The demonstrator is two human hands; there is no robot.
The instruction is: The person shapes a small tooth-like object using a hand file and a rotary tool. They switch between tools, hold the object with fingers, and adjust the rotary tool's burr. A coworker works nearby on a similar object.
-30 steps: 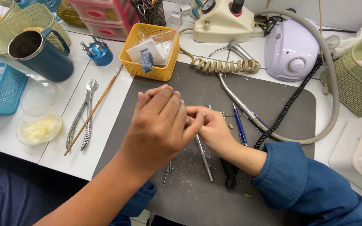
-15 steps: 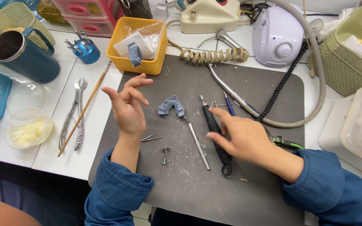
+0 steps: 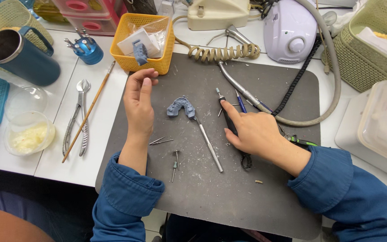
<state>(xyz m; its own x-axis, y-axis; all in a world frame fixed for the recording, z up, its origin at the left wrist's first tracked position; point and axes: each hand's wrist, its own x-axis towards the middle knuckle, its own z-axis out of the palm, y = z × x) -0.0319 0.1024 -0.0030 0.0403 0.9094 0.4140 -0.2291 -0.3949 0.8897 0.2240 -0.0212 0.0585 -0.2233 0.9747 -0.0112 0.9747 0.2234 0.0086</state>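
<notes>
My left hand rests on the left part of the dark grey mat, fingers loosely extended and holding nothing. A small blue dental cast lies just to its right, apart from it. A thin metal instrument runs down the mat from the cast. My right hand grips a black handpiece that lies on the mat, index finger stretched along it. Small loose burs lie between my forearms.
A yellow basket and blue bur stand are at the back left, near a dark blue mug. Pliers, a wooden brush and a white bowl lie left. A white motor unit, coiled cord, green basket.
A second ago both hands were together over the cast. They have separated: the left hand drew to the mat's left side, the right settled onto the black handpiece, leaving the cast lying free.
</notes>
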